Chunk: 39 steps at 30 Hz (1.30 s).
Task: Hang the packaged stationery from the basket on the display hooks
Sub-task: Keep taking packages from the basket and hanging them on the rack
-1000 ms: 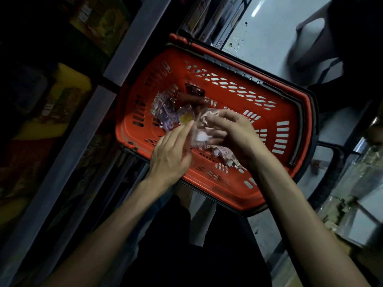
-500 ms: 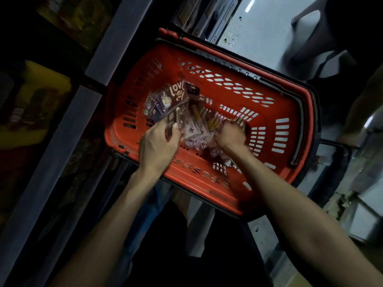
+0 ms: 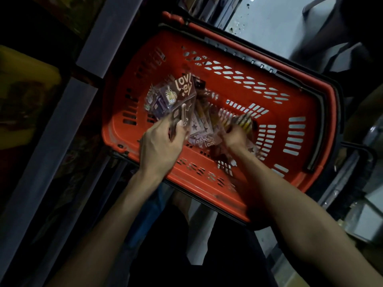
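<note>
Pickup stage: left hand pinches a packet in the basket. Right hand is too blurry to call. Next I'd lift it out and hang it.

The light is dim, and most of the surroundings lie in deep shadow. A pale grey floor shows at the upper right, flecked with dark specks near its edge. Along the left runs shelving with grey shelf edges, its goods dark except for a yellow package. Glossy clear boxes stand at the right edge.
</note>
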Tool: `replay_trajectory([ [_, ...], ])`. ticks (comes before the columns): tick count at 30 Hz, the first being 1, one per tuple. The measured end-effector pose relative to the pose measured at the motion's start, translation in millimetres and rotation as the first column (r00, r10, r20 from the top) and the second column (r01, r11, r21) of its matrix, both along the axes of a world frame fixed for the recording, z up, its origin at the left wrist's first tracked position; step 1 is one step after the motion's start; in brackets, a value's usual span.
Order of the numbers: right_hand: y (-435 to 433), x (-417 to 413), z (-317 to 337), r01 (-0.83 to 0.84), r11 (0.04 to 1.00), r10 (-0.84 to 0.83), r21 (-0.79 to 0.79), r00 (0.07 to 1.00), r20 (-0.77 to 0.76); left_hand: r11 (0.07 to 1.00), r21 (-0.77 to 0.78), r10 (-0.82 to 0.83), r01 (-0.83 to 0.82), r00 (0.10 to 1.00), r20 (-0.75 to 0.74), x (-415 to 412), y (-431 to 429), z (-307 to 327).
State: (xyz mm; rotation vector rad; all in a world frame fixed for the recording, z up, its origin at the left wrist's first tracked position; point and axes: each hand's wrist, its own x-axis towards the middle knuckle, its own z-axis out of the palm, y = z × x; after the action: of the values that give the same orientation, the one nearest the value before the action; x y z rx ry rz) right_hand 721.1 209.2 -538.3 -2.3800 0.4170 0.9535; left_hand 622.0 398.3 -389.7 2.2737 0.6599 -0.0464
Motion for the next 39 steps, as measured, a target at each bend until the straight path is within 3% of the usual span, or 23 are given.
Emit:
replay_trajectory([
  [4, 9.7, 25.5, 32.1, 0.028, 0.999, -0.032, 0.038, 0.995, 0.091, 0.999, 0.011, -0.037, 0.036, 0.997, 0.065, -1.2, 2.1, -5.6],
  [6, 11.7, 41.8, 47.9, 0.047, 0.997, -0.051, 0.062, 0.996, 0.079, 0.999, 0.003, -0.053, 0.053, 0.997, 0.054, -1.6, 3.2, -10.5],
  [8, 13.4, 52.5, 65.4, 0.134, 0.973, -0.139, 0.188, 0.99, 0.011, 0.994, 0.021, -0.105, 0.105, 0.993, 0.044, -0.4, 3.5, -13.3],
  [10, 13.3, 55.6, 87.8, 0.236, 0.89, -0.205, 0.389, 0.971, -0.12, 0.989, 0.043, -0.145, 0.142, 0.986, 0.081, 0.3, 3.2, -14.8],
  [14, 9.2, 48.3, 115.3, 0.388, 0.655, -0.121, 0.649, 0.901, -0.417, 0.99, 0.04, -0.141, 0.137, 0.983, 0.114, 1.1, 3.6, -17.7],
  [16, 10.9, 46.4, 116.3, 0.49, 0.548, -0.09, 0.678, 0.84, -0.534, 0.979, 0.06, -0.197, 0.193, 0.977, 0.08, 0.9, 3.0, -16.8],
  [20, 17.6, 48.0, 116.1, 0.558, 0.488, -0.034, 0.672, 0.781, -0.624, 0.968, 0.071, -0.244, 0.241, 0.969, 0.044, 0.8, 3.0, -9.9],
  [26, 26.5, 42.9, 120.4, 0.502, 0.498, 0.112, 0.707, 0.771, -0.627, 0.992, -0.014, -0.121, 0.124, 0.983, 0.139, -3.5, 5.1, -16.4],
  [29, 30.9, 41.0, 118.8, 0.505, 0.489, 0.018, 0.711, 0.81, -0.587, 0.984, -0.174, 0.048, -0.04, 0.998, 0.041, -0.9, 7.2, -12.6],
  [31, 29.4, 43.4, 107.7, 0.41, 0.569, -0.052, 0.713, 0.883, -0.467, 0.96, -0.26, 0.111, -0.1, 0.993, 0.028, 2.4, 8.1, -11.5],
  [33, 25.1, 46.2, 97.7, 0.308, 0.603, -0.052, 0.736, 0.936, -0.349, 0.937, -0.334, 0.124, -0.105, 0.992, 0.036, 6.2, 8.2, -8.2],
  [36, 28.5, 39.9, 95.2, 0.217, 0.572, 0.004, 0.791, 0.964, -0.267, 0.909, -0.409, 0.097, -0.077, 0.995, 0.027, 7.7, 8.9, -7.6],
  [39, 41.4, 24.4, 97.4, 0.195, 0.54, -0.063, 0.819, 0.979, -0.192, 0.917, -0.398, 0.052, -0.039, 0.998, 0.023, 5.1, 9.0, -11.8],
])
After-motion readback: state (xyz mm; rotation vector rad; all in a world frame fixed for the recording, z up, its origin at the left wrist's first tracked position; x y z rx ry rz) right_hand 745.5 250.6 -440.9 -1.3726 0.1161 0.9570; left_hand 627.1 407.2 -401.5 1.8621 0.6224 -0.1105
